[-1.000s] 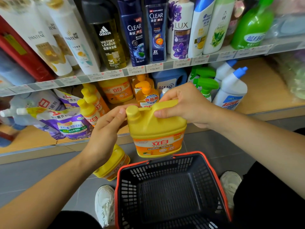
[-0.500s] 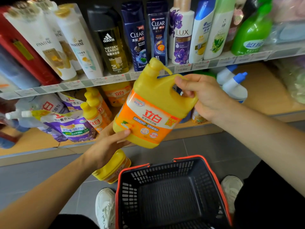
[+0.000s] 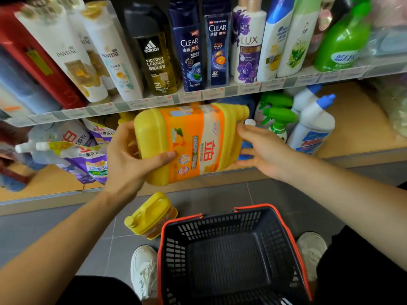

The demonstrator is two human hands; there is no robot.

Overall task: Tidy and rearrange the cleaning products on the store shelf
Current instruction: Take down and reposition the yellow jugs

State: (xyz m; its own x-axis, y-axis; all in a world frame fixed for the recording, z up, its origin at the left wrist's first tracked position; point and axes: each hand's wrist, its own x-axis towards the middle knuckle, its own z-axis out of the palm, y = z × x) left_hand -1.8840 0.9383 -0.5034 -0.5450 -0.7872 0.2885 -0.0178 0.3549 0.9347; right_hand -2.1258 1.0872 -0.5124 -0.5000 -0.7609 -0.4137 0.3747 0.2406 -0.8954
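A large yellow detergent jug with an orange label lies on its side in the air in front of the lower shelf, cap pointing right. My left hand grips its base end, thumb across the label. My right hand has its fingers spread and rests against the handle end near the cap, not wrapped around the handle. A second yellow jug lies on the floor below, beside the basket.
A black basket with a red rim stands on the grey floor between my white shoes. Green spray bottles and white blue-capped bottles stand on the lower shelf at right, purple refill pouches at left. Shampoo bottles line the upper shelf.
The jug has been turned from upright to lying sideways and raised to the lower shelf. My left hand moved from its cap to its base; my right hand let go of the handle.
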